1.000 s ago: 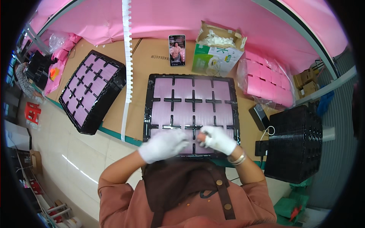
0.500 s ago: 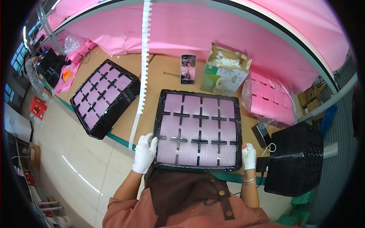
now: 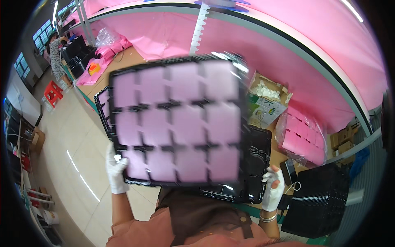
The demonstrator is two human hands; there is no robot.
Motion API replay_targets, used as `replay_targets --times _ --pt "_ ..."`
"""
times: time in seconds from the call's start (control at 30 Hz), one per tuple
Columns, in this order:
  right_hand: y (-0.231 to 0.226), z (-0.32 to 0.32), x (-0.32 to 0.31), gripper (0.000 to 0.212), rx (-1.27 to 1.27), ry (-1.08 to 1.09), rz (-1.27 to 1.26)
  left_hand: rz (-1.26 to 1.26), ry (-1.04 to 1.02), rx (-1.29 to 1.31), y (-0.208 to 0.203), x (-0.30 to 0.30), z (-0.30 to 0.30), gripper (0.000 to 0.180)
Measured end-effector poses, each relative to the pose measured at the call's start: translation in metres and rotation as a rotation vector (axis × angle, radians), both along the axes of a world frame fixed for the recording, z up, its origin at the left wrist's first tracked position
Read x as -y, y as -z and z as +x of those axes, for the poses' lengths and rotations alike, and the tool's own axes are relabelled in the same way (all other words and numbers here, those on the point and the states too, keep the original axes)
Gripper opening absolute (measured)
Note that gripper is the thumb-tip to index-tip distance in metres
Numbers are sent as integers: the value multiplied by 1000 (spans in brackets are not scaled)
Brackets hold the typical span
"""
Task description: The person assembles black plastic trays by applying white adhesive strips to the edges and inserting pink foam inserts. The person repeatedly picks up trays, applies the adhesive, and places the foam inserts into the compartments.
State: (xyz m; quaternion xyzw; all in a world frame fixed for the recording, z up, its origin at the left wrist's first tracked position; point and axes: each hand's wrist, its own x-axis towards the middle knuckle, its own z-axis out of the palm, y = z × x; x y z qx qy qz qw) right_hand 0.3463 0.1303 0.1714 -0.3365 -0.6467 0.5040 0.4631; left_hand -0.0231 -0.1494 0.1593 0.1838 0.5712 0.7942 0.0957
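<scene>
My left hand [image 3: 117, 173], in a white glove, grips the lower left edge of a black tray filled with light-purple sheets [image 3: 190, 123]. The tray is raised and tilted towards me, blurred by motion. Under it on the table a second black tray [image 3: 259, 187] shows in part; its visible cells hold no purple. My right hand [image 3: 273, 190], gloved with some fingertips bare, is open beside that tray's right edge and holds nothing. Another purple-filled tray [image 3: 103, 108] peeks out behind the raised one, mostly hidden.
A tall stack of black trays [image 3: 316, 201] stands at the right, near a dark device with a white cable [image 3: 288, 171]. Behind are a green-and-white carton of white pieces [image 3: 267, 101] and bagged pink sheets [image 3: 302, 136]. A person [image 3: 55, 53] stands far left, near a red stool [image 3: 52, 94].
The purple-filled tray has risen off the table and moved left in my left hand, uncovering another black tray. My right hand has let go of its edge. My view has shifted too.
</scene>
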Motion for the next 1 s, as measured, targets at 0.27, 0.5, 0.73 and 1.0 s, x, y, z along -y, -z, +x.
replay_targets --times 0.27,0.5,0.73,1.0 --pt "24 -13 -6 38 160 -30 -170 -2 -286 -34 11 19 -148 59" --pt "29 -17 -2 28 279 -86 -188 -503 -338 76 63 9 -227 60" --pt "15 -39 -14 22 438 -175 -41 -467 -302 49 66 12 -211 64" --pt "-1 -85 -6 21 473 -342 -36 -541 -712 -880 34 -85 -118 24"
